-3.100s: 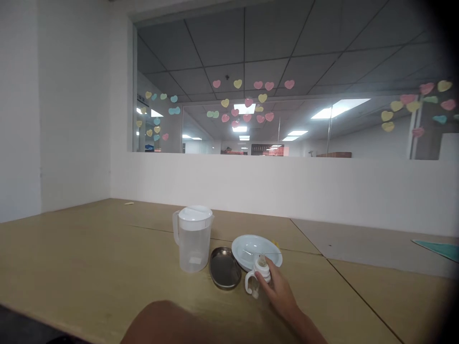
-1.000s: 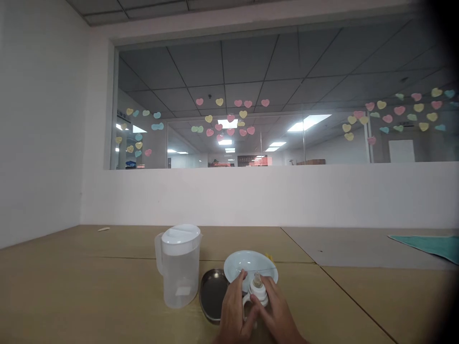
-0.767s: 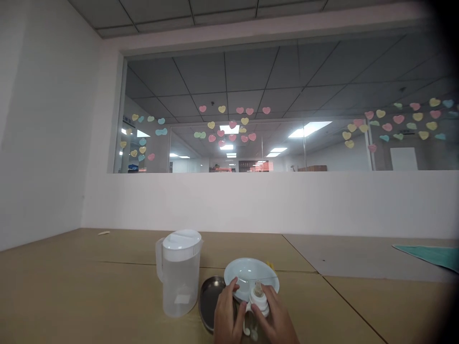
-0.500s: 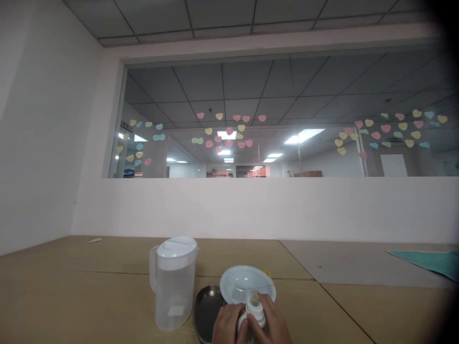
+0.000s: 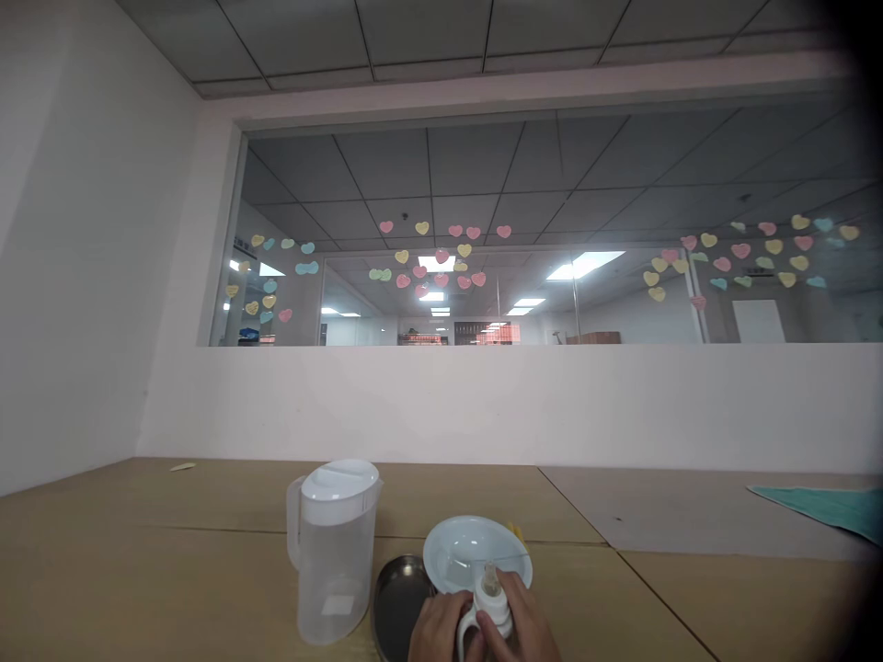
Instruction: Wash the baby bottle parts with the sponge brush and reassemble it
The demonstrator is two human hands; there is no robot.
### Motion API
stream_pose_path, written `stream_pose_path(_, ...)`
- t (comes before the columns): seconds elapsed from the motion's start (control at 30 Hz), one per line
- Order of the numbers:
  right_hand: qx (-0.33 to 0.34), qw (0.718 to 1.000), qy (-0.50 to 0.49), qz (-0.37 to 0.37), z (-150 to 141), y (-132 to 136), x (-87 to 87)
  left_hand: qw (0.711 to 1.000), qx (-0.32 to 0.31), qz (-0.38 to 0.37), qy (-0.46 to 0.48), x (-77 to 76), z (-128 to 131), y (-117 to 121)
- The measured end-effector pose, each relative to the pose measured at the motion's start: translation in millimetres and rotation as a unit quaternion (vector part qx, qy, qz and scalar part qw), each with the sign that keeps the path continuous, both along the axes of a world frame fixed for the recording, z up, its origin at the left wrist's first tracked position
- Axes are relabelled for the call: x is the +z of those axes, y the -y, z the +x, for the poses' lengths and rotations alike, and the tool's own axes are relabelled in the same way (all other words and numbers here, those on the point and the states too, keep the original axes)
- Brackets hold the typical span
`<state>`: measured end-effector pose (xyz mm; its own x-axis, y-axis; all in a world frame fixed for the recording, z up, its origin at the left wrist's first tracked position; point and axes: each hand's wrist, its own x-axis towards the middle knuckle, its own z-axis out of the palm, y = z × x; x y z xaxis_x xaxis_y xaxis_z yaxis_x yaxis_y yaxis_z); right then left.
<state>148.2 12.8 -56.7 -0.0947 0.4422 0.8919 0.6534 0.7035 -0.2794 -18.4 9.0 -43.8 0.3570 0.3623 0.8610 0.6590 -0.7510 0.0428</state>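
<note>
At the bottom of the head view is a baby bottle (image 5: 491, 602) with a clear teat, a white collar and a white side handle. My left hand (image 5: 439, 630) is closed on its left side, by the handle. My right hand (image 5: 525, 623) wraps the right side, fingers around the collar and thumb in front. The bottle's lower part is hidden by the hands and the frame edge. Just behind stands a pale blue-white bowl (image 5: 448, 542), and a dark metal tray (image 5: 400, 602) lies to the left of my left hand.
A clear plastic jug (image 5: 335, 561) with a white lid stands left of the tray. Something yellow (image 5: 516, 531) shows behind the bowl. A teal cloth (image 5: 828, 511) lies at the far right of the wooden table (image 5: 172, 588). A wall with a window rises behind.
The white handle shows more clearly between my hands, as my left fingers have shifted slightly. Both hands stay on the bottle. The whole view has moved a little.
</note>
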Motion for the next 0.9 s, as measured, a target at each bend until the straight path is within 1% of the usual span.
stream_pose_path(0.13,-0.009,1.000,0.009,0.012,0,6,8.4,1.000,0.004,0.004,-0.003,-0.2,0,0)
stream_pose_path(0.23,-0.009,1.000,0.012,0.014,0,9,11.5,1.000,0.001,0.000,-0.012,-1.3,0,0)
stream_pose_path(0.33,-0.004,1.000,0.011,0.010,-1,12,13.4,1.000,0.002,-0.006,-0.014,-4.0,0,-2)
stream_pose_path(0.47,-0.006,1.000,0.005,0.028,-1,14,15.7,1.000,-0.005,-0.016,-0.011,-9.9,-1,-7)
stream_pose_path(0.57,-0.007,1.000,0.011,0.028,0,13,15.1,1.000,-0.006,-0.022,0.005,-15.8,0,-11)
stream_pose_path(0.73,-0.011,1.000,0.020,0.005,1,10,9.9,0.999,-0.001,-0.049,0.009,-25.0,3,-16)
stream_pose_path(0.83,-0.016,1.000,0.014,0.009,0,9,9.0,0.998,0.009,-0.061,0.021,-26.2,3,-17)
stream_pose_path(0.9,-0.017,1.000,0.016,0.016,0,10,10.1,0.998,0.003,-0.064,0.002,-24.3,0,-17)
